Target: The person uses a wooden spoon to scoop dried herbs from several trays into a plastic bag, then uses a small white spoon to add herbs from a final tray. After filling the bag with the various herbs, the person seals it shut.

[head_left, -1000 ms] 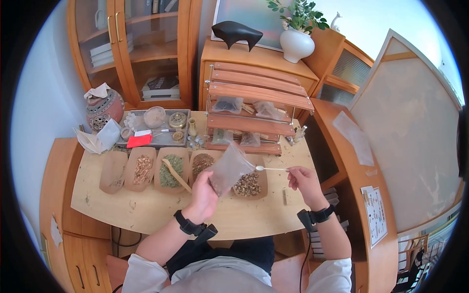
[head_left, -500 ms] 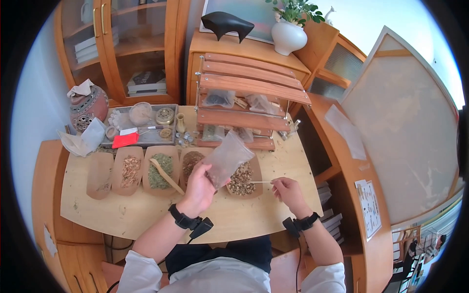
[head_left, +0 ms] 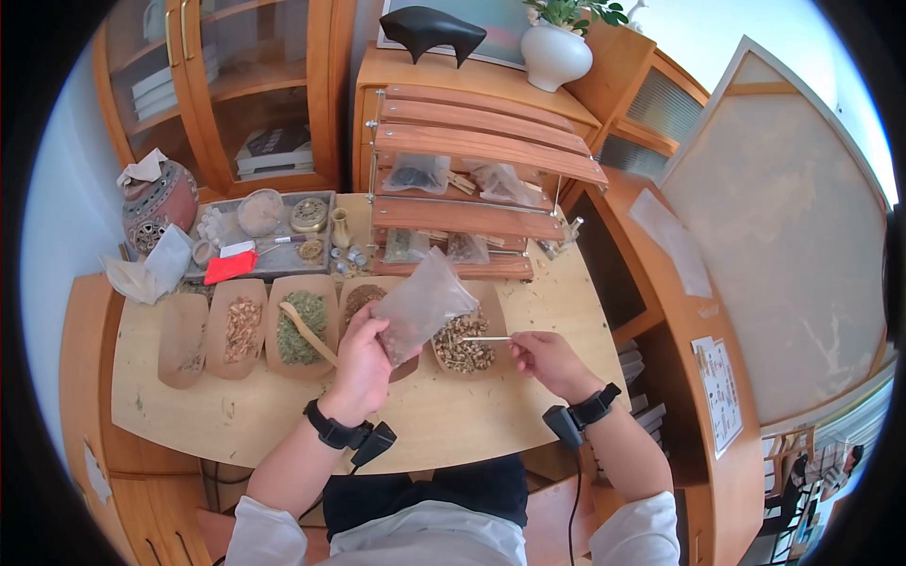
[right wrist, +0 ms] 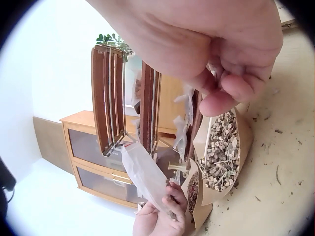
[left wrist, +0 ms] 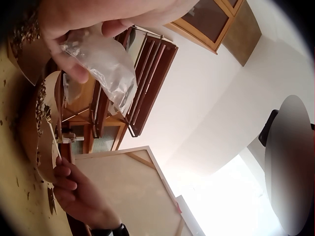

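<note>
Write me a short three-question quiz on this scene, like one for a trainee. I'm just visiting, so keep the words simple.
1. What does the left hand hold?
A) a red packet
B) a plastic bag
C) a white vase

2. True or false: the right hand holds nothing.

3. Fill in the colour: a wooden scoop lies across a paper tray of ____ dried plant bits.

Key
1. B
2. False; it pinches a thin stick.
3. green
</note>
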### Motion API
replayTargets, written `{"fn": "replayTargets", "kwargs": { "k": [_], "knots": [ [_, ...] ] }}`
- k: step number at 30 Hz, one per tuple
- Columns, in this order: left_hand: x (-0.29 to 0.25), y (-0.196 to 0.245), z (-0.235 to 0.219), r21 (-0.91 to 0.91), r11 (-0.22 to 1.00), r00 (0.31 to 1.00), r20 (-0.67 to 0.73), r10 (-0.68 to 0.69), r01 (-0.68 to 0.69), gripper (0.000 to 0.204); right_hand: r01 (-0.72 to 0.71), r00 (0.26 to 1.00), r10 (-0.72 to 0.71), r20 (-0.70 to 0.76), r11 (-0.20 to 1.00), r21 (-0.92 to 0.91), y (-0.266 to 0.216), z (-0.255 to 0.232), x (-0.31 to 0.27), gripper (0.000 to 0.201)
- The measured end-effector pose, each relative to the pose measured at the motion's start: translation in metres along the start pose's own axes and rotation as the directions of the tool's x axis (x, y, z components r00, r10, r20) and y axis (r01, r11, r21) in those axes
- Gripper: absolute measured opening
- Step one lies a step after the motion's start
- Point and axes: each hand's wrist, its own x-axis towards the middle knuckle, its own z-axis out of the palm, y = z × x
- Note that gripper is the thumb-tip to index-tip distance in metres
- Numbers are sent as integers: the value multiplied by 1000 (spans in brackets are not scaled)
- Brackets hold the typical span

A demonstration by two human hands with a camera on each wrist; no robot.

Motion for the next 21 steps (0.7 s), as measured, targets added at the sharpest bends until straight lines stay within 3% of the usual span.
{"fn": "replayTargets", "kwargs": {
  "k": [7,14,17,21],
  "knots": [
    [-1,0,3,18,999,999,-12,-37,37,39,50,998,-46,-38,994,96,-32,-8,-13,19],
    [-2,-3,1,-1,999,997,57,-46,46,40,182,983,-181,-29,982,58,-87,-1,-38,19],
    [-1,-6,-1,-14,998,997,59,-56,57,40,228,971,-232,-53,972,-64,-93,12,-39,20],
    [2,-7,-4,-52,998,998,43,-44,47,38,375,902,-421,-100,875,-307,-90,35,-51,20]
  ]
}}
